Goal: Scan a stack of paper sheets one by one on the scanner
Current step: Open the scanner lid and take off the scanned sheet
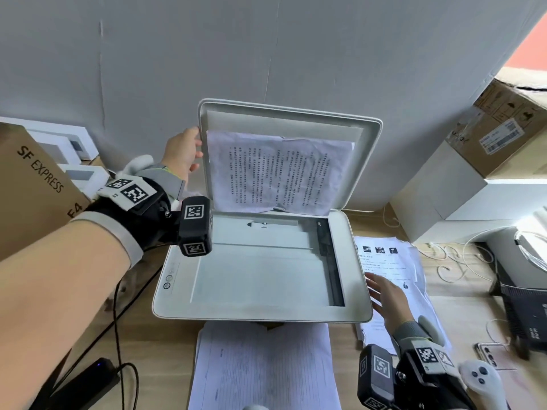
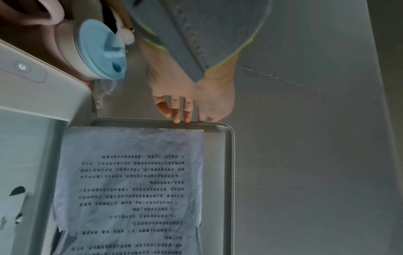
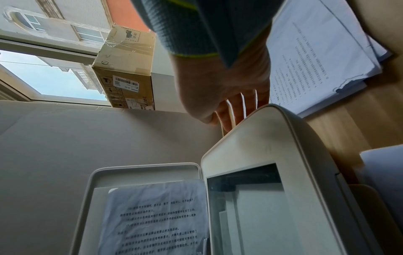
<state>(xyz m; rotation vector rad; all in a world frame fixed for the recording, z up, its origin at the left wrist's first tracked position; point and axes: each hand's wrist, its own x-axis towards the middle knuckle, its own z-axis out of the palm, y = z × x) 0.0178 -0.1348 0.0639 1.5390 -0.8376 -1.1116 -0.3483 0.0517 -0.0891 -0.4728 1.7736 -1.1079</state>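
The white flatbed scanner (image 1: pixel 355 309) stands with its lid (image 1: pixel 367 149) raised against the wall. A crumpled printed sheet (image 1: pixel 275 173) clings to the inside of the lid, above the bare glass (image 1: pixel 260 273). My left hand (image 1: pixel 183 149) is at the lid's left edge; in the left wrist view its straight fingers (image 2: pixel 185 113) touch the lid's rim (image 2: pixel 230 172) beside the sheet (image 2: pixel 130 181). My right hand (image 1: pixel 384 294) is open with spread fingers over the paper stack (image 1: pixel 390 261) right of the scanner. The right wrist view shows that hand (image 3: pixel 224 86) next to the scanner's side (image 3: pixel 261 138).
More sheets (image 1: pixel 263 365) lie in front of the scanner. An SF Express box (image 1: pixel 32 184) stands left, a taped carton (image 1: pixel 503 128) on white boxes (image 1: pixel 444 196) right. Cables, a black device (image 1: pixel 524 297) and a white controller (image 1: pixel 479 377) crowd the right. A blue-lidded cup (image 2: pixel 98 50) sits behind the scanner.
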